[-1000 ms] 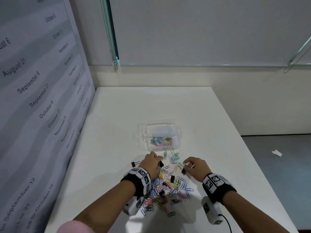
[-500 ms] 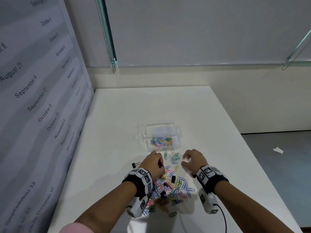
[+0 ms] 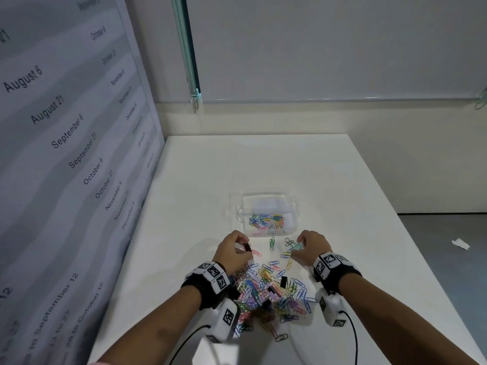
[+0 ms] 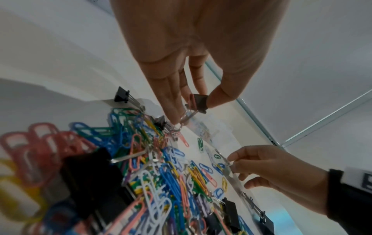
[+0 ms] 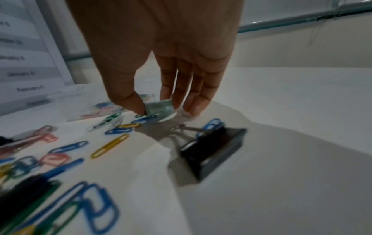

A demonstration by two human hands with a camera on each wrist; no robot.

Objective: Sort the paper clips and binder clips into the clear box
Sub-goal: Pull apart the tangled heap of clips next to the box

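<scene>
A clear box with two compartments stands mid-table; its near compartment holds several coloured paper clips, its far one looks bare. Just in front of the box, my left hand pinches a black binder clip between thumb and fingers, lifted off the table. My right hand pinches a pale green binder clip that sits on the table among loose clips. A heap of coloured paper clips and several black binder clips lies between my wrists.
A panel printed with dates stands along the table's left edge. The white table stretches on past the box to the wall. A black binder clip lies under my right wrist. A paper scrap lies on the floor at right.
Both hands moved forward toward the box. The right hand left the clip it was handling and took hold of the pale green binder clip; the left hand lifted a black binder clip.
</scene>
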